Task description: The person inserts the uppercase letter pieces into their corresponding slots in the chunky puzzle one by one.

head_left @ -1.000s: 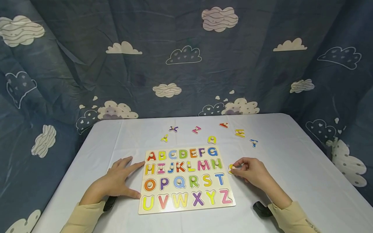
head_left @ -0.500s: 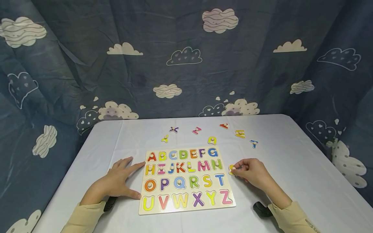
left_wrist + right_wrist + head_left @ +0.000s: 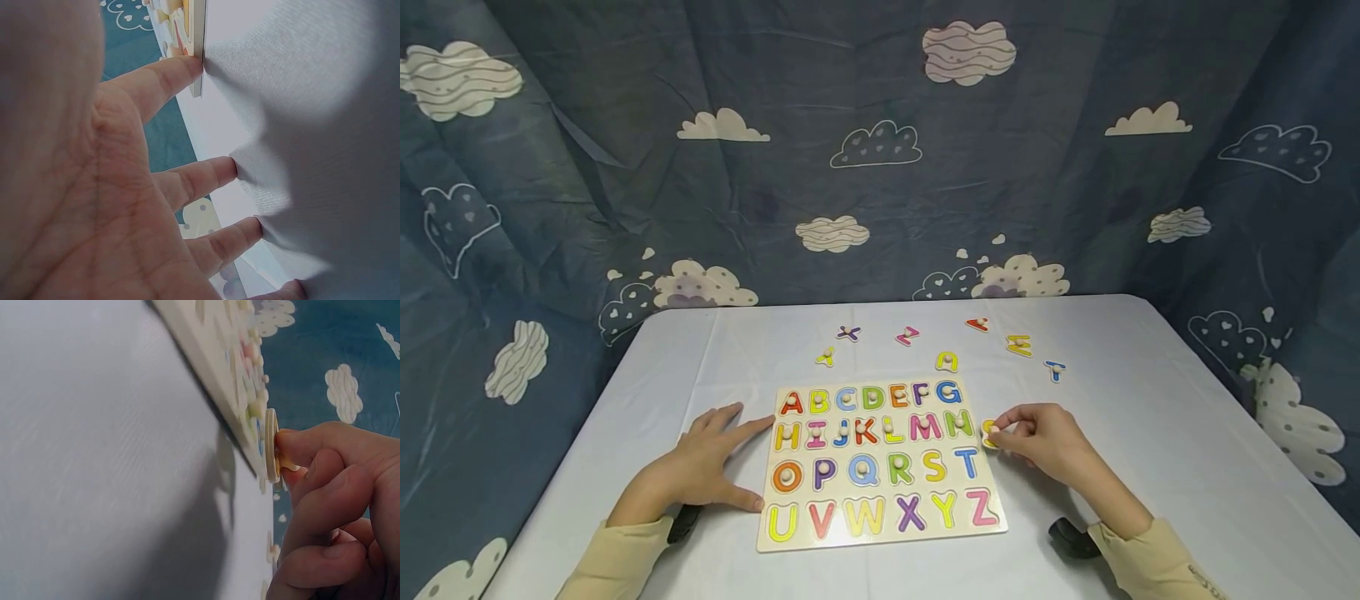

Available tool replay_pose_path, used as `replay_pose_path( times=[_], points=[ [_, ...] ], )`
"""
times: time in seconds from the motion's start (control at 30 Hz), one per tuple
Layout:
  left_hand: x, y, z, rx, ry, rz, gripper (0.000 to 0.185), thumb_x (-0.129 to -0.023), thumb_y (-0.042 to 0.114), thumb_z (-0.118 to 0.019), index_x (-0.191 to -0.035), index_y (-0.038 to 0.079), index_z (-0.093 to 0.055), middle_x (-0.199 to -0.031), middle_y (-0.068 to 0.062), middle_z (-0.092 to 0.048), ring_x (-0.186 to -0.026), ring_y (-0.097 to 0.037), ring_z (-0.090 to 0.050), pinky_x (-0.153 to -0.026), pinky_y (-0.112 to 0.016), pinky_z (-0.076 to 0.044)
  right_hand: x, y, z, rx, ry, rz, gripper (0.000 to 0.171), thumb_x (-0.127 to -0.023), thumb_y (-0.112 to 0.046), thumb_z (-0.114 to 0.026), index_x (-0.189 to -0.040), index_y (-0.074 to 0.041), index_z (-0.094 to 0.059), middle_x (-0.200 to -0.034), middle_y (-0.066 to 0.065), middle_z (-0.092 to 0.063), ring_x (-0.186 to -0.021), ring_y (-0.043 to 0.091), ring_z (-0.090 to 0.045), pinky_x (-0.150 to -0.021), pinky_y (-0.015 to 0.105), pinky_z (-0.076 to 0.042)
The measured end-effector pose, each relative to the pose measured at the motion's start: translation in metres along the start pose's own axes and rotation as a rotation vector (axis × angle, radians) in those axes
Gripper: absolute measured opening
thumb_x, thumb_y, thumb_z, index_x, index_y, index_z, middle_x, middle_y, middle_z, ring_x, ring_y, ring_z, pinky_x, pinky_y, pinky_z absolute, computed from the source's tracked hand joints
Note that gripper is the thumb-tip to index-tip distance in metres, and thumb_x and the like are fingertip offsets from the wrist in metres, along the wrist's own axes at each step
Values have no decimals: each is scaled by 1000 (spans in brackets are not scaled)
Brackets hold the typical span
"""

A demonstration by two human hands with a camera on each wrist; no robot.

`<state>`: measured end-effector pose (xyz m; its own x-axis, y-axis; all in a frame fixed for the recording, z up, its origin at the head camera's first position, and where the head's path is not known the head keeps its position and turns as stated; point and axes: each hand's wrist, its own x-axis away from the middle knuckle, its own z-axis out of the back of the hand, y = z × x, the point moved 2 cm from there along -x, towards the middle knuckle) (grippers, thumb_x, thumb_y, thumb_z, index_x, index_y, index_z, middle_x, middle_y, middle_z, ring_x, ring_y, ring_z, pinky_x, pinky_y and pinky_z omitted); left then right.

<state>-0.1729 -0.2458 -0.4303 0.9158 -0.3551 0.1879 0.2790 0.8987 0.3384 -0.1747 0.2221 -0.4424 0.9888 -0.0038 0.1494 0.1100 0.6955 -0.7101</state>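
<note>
- My sleeves point(image 3: 617, 558) are a pale beige-yellow.
- The worktop point(image 3: 1150, 433) wears a plain cloth of very pale bluish white.
- The puzzle board point(image 3: 880, 462) is light natural wood, its letters red, yellow, blue, green, orange, purple and pink, several with pale wooden knobs.
- The piece point(image 3: 990, 433) pinched in my right fingers point(image 3: 1011, 429) is yellow on top; from the right wrist view its edge is pale wood.
- Loose letters on the cloth: a yellow A point(image 3: 947, 362), a yellow E point(image 3: 1018, 344), a blue T point(image 3: 1055, 370), a pink Z point(image 3: 907, 335), a purple X point(image 3: 848, 333).
- The backdrop point(image 3: 880, 150) is dark slate blue, patterned with cream clouds, some striped, some dotted, some only outlined.
</note>
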Motion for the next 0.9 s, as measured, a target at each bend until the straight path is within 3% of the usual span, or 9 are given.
replay_pose_path(
  times=[0.37, 0.63, 0.9],
  points=[
    [0, 1, 1, 2, 3, -3, 119, -60, 61, -100, -161, 25, -50, -167, -35, -33, -149, -69, -29, -109, -88, -34, 2, -18, -9, -28, -37, 28, 21, -89, -22, -86, -100, -7, -76, -61, -2, -52, -52, 15, -45, -48, 24, -31],
    [3, 3, 3, 2, 4, -22, 117, -62, 61, -100, -161, 22, -50, -166, -37, -33, -148, -67, -31, -108, -88, -35, 6, -35, -31, -75, -99, 34, 18, -89, -19, -87, -98, -9, -75, -62, -1, -52, -47, 13, -47, -46, 22, -32],
    [3, 3, 4, 7, -2, -19, 118, -62, 60, -100, -161, 22, -49, -166, -36, -32, -149, -67, -30, -108, -88, -34, 9, -44, -51, -129, -176, 131, 14, -87, -14, -86, -91, -8, -74, -58, -5, -50, -44, 8, -43, -43, 19, -35]
  ],
)
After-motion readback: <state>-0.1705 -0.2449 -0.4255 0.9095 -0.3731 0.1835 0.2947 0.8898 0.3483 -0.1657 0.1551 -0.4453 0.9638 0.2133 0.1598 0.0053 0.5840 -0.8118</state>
